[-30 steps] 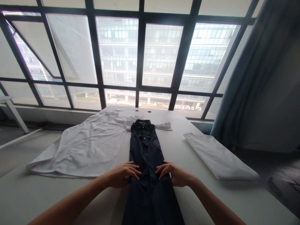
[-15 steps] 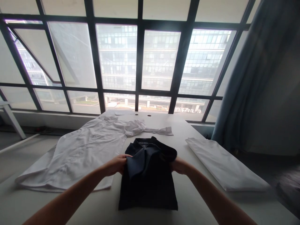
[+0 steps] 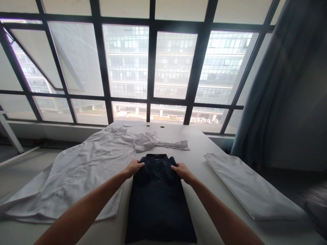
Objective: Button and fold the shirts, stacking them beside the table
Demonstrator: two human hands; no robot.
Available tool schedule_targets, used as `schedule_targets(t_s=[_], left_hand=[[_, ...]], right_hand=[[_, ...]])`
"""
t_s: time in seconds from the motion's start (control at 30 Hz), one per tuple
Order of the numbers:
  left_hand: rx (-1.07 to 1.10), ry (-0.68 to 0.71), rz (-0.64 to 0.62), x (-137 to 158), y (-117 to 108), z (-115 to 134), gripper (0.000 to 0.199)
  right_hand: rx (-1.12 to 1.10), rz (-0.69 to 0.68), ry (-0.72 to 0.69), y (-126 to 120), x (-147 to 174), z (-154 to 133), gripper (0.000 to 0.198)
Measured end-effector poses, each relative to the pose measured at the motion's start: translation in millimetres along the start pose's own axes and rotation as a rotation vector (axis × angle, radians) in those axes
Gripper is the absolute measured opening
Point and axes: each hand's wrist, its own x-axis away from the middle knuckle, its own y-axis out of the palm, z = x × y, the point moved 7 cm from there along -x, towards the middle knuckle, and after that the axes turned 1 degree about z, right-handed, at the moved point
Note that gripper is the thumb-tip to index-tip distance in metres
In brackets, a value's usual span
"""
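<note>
A dark navy shirt point(image 3: 160, 204), folded into a long rectangle, lies in front of me with its collar toward the window. My left hand point(image 3: 135, 167) grips its upper left corner, thumb on top and fingers beneath. At the upper right corner my right hand point(image 3: 182, 170) pinches the cloth the same way. The collar opening shows between the two hands. To the left, close by my left forearm, a white shirt point(image 3: 87, 173) is spread out with wrinkles, one sleeve reaching behind the navy shirt.
A folded white cloth point(image 3: 255, 187) lies on the right side of the white table point(image 3: 196, 143). Behind the table stand tall framed windows point(image 3: 127, 61), one pane tilted at the left. A grey-blue curtain point(image 3: 265, 85) hangs at the right, and a white metal leg point(image 3: 11, 132) stands far left.
The navy shirt's top was bunched and folded over; now it lies flatter and its body reaches closer to me. Both hands have shifted slightly up to its shoulder corners.
</note>
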Motion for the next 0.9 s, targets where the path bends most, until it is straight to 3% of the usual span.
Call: schedule_targets(t_s=[0.13,0.3,0.37,0.43,0.5,0.6,0.7,0.8,0.9], left_hand=[[0.086,0.020,0.040,-11.0,-8.0,-4.9,0.035],[0.004,0.030,0.096,-7.8,-17.2,-14.4,0.028],[-0.166,0.110,0.183,3.4,-23.7,-5.5,0.034],[-0.436,0.278,0.313,26.1,-25.3,15.2,0.045],[-0.695,0.472,0.366,58.2,-10.2,36.0,0.049],[-0.893,0.695,0.158,108.4,38.4,40.9,0.044],[-0.927,0.794,-0.082,149.2,79.1,17.2,0.052],[-0.941,0.784,-0.163,168.4,92.0,-13.8,0.064],[-0.960,0.748,-0.143,173.1,87.3,-34.6,0.074]], right_hand=[[-0.032,0.051,-0.151,-8.4,-2.3,-8.6,0.021],[0.310,0.222,-0.198,-18.5,4.3,-10.1,0.038],[0.411,0.271,-0.208,-19.1,16.0,-14.3,0.050],[0.538,0.328,-0.291,-15.7,36.9,-26.5,0.058],[0.686,0.345,-0.390,-3.9,64.0,-39.5,0.061],[0.832,0.249,-0.457,27.0,104.2,-43.7,0.060],[0.874,0.106,-0.459,58.5,136.1,-28.6,0.059],[0.902,0.010,-0.469,77.0,157.0,-7.3,0.062],[0.919,-0.029,-0.487,79.3,167.0,7.9,0.069]])
